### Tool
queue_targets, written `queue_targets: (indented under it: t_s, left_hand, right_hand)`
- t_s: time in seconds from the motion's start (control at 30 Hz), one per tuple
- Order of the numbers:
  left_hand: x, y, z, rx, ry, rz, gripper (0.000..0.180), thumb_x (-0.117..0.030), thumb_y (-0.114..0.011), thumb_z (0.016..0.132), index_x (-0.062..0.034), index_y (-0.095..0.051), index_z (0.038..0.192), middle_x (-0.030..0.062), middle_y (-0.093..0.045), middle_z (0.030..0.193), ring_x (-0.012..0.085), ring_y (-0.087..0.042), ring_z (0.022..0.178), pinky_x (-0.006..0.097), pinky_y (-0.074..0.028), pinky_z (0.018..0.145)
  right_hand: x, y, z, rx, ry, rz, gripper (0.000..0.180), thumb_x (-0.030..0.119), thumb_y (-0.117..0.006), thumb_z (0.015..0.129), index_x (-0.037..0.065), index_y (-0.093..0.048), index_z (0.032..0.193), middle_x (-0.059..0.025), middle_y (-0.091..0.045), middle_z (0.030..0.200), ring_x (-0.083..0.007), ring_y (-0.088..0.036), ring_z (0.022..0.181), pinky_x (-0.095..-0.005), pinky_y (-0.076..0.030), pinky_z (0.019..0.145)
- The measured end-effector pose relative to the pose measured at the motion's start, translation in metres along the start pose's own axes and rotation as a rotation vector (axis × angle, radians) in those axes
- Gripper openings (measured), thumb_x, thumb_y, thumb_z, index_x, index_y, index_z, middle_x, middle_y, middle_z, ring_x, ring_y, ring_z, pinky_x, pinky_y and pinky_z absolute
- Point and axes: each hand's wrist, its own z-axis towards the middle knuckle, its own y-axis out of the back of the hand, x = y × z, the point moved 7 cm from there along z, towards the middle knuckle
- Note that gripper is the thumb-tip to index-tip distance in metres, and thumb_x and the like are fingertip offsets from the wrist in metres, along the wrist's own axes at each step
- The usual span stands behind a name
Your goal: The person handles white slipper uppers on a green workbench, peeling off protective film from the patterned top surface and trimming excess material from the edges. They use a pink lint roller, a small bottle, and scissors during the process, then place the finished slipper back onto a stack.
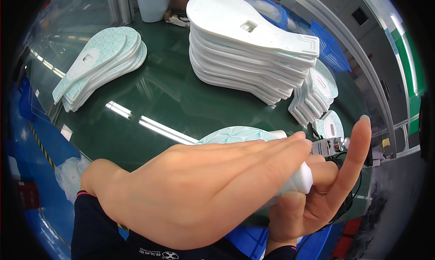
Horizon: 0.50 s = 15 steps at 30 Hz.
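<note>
The left hand [199, 187] lies flat, fingers pressed together, over a pale green patterned shoe sole [240, 134]. The right hand [317, 192] grips the sole's end from below, index finger raised. Beyond the fingertips rises a tall stack of white soles [244, 47].

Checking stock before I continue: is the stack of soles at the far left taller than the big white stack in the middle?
No, the far-left stack has only a few soles, while the white stack in the middle is piled much higher.
</note>
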Motion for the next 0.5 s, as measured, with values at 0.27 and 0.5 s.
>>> queue_targets:
  t_s: [0.27, 0.5]
  left_hand:
    - [-0.0001, 0.0026, -0.0014, 0.054, 0.161, -0.109, 0.048, 0.005, -0.052, 0.068, 0.0062, -0.04, 0.114, 0.0222, -0.048, 0.11, 0.03, -0.055, 0.093, 0.03, -0.047, 0.076]
    - [0.0029, -0.0003, -0.0004, 0.019, 0.108, -0.053, 0.049, 0.007, -0.054, 0.067, 0.0059, -0.041, 0.113, 0.0215, -0.049, 0.109, 0.0292, -0.055, 0.092, 0.029, -0.048, 0.074]
  right_hand:
    - [0.001, -0.0022, 0.0001, 0.018, -0.038, 0.005, 0.096, 0.041, -0.065, 0.068, -0.004, -0.006, 0.129, 0.0019, -0.049, 0.061, -0.0055, -0.046, 0.059, -0.0202, -0.037, 0.066]
    - [-0.0004, -0.0028, 0.0015, 0.01, 0.003, 0.001, 0.096, 0.04, -0.066, 0.068, -0.005, -0.006, 0.129, 0.002, -0.049, 0.061, -0.0051, -0.046, 0.058, -0.0199, -0.037, 0.064]
